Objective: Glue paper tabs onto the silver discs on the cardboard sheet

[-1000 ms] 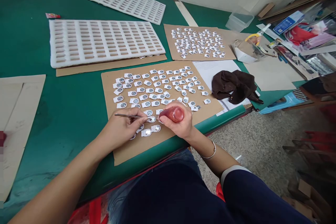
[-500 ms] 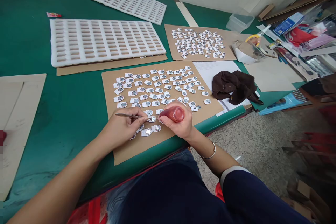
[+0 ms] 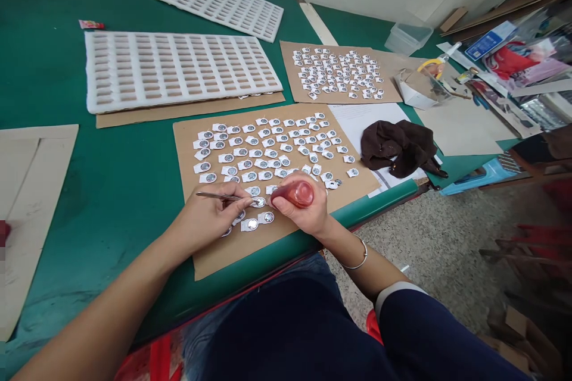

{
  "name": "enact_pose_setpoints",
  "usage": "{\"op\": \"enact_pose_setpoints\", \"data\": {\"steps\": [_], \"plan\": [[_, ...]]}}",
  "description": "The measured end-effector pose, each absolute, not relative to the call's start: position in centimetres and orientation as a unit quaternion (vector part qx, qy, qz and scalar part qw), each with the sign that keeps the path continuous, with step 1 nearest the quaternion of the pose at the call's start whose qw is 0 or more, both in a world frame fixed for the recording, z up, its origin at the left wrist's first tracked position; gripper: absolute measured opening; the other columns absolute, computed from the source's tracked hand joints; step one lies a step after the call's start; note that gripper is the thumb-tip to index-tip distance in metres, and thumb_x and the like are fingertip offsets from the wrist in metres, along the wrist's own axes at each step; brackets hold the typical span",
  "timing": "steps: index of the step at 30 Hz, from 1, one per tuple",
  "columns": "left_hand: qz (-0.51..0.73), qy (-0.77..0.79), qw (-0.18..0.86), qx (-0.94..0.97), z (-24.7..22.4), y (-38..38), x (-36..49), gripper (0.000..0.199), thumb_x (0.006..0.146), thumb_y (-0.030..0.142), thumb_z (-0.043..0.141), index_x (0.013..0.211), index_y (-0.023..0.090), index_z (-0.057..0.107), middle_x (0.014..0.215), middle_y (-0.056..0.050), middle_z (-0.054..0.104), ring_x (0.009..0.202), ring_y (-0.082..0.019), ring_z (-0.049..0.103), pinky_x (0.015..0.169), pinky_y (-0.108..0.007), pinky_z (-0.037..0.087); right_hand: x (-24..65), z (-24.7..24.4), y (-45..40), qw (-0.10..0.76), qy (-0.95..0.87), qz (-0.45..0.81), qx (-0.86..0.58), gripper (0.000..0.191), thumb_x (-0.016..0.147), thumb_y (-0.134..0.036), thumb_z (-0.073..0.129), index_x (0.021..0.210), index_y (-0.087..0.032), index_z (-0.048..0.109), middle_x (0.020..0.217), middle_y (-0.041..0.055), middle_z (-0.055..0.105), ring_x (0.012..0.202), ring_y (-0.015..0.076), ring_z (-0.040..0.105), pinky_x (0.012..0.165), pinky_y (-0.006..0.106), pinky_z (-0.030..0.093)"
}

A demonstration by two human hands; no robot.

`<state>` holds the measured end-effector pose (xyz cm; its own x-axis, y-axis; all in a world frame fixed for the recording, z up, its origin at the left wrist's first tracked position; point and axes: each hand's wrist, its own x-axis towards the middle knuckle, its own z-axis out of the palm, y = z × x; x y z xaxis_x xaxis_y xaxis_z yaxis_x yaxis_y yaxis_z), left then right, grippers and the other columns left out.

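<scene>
My left hand [image 3: 217, 217] is closed on thin metal tweezers [image 3: 218, 195], whose tip meets a round silver-and-white piece [image 3: 258, 202]. My right hand [image 3: 308, 208] is wrapped round a small bottle of red liquid [image 3: 300, 193], tilted beside that same piece. The bottle's nozzle is hidden behind the fingers. Both hands are over a brown cardboard sheet [image 3: 214, 259], which carries rows of several such round pieces on white tabs.
Behind lie two white slotted trays [image 3: 179, 68] and a second cardboard [image 3: 290, 86] with similar pieces. A dark brown cloth [image 3: 397, 146] is on white paper to the right, near a clear container [image 3: 422, 86] and scissors [image 3: 431, 64].
</scene>
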<state>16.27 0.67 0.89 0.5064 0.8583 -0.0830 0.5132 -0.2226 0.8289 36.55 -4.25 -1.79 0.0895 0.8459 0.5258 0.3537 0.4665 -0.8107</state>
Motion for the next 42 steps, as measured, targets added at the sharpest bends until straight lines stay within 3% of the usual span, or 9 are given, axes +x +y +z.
{"op": "enact_pose_setpoints", "data": {"steps": [42], "plan": [[0.188,0.464,0.441,0.745,0.7,0.87,16.03,0.03,0.082,0.047,0.058,0.08,0.02,0.07,0.077,-0.004,0.071,0.071,-0.019,0.064,0.058,-0.027,0.048,36.25,-1.81,-4.2,0.562,-0.637,0.246,-0.466,0.02,0.074,-0.029,0.073,0.087,-0.022,0.059,0.079,0.0008,0.065,0.073,0.0159,0.064,0.07,0.032,0.055]]}}
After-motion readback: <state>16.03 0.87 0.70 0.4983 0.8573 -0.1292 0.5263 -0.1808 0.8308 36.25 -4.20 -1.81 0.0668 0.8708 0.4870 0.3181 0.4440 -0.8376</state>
